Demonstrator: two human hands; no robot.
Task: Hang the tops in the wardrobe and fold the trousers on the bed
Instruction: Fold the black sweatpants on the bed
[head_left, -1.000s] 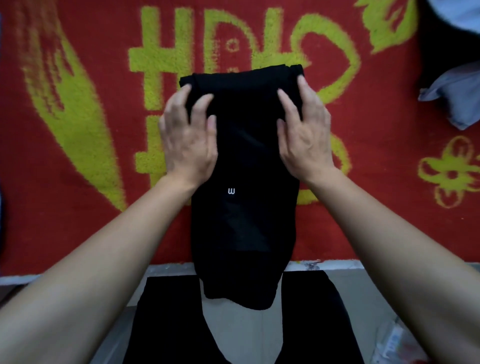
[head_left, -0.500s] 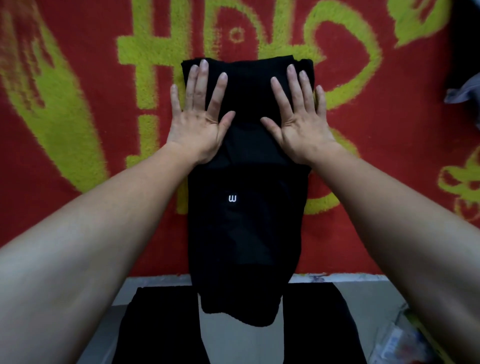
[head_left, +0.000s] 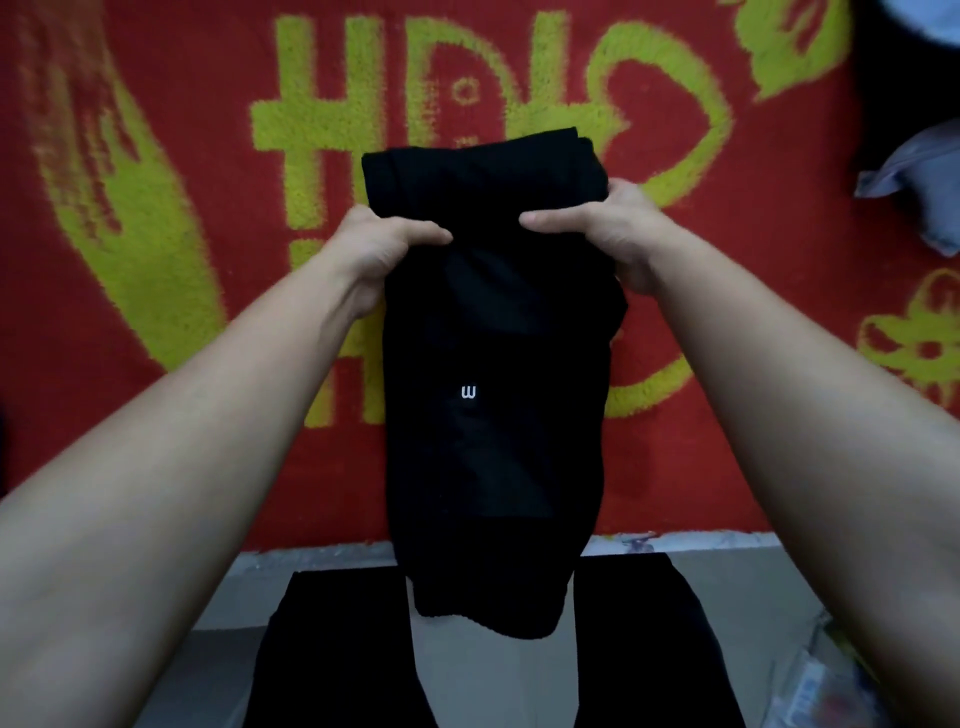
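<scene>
Black trousers (head_left: 493, 364), folded lengthwise with a small white logo, lie on the red and yellow blanket of the bed (head_left: 156, 364). Their near end hangs over the bed's edge. My left hand (head_left: 379, 249) grips the trousers' left edge, thumb on top and fingers tucked under the fabric. My right hand (head_left: 608, 228) grips the right edge the same way. The far folded end lies just beyond both hands.
A grey garment (head_left: 919, 192) lies on the bed at the far right. Below the bed's edge are the grey floor (head_left: 493, 675), my own black trouser legs (head_left: 322, 649) and a crumpled plastic bag (head_left: 826, 675) at the lower right.
Half a second ago both hands lay flat, pressing the far end of the trousers. Now they have drawn back a little and curled round the side edges.
</scene>
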